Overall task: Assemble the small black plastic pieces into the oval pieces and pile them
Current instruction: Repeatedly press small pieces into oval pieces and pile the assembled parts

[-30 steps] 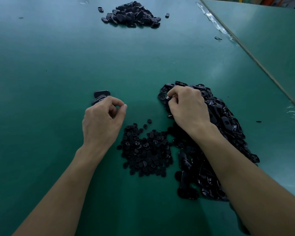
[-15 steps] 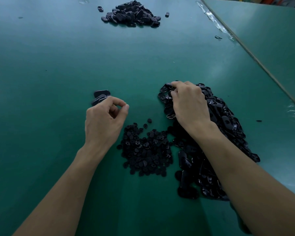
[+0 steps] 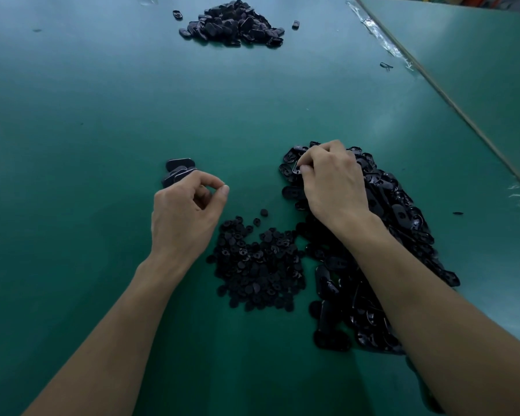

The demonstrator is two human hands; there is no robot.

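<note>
Bare left hand (image 3: 184, 219) and bare right hand (image 3: 335, 183), bare lean forearms, short-trimmed fingernails.

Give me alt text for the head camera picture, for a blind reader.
Over a green table, the right hand pinches an oval piece at the edge of a big black heap, while the left hand holds thumb and forefinger together beside a heap of small pieces. A short stack and a third heap lie farther off.
</note>
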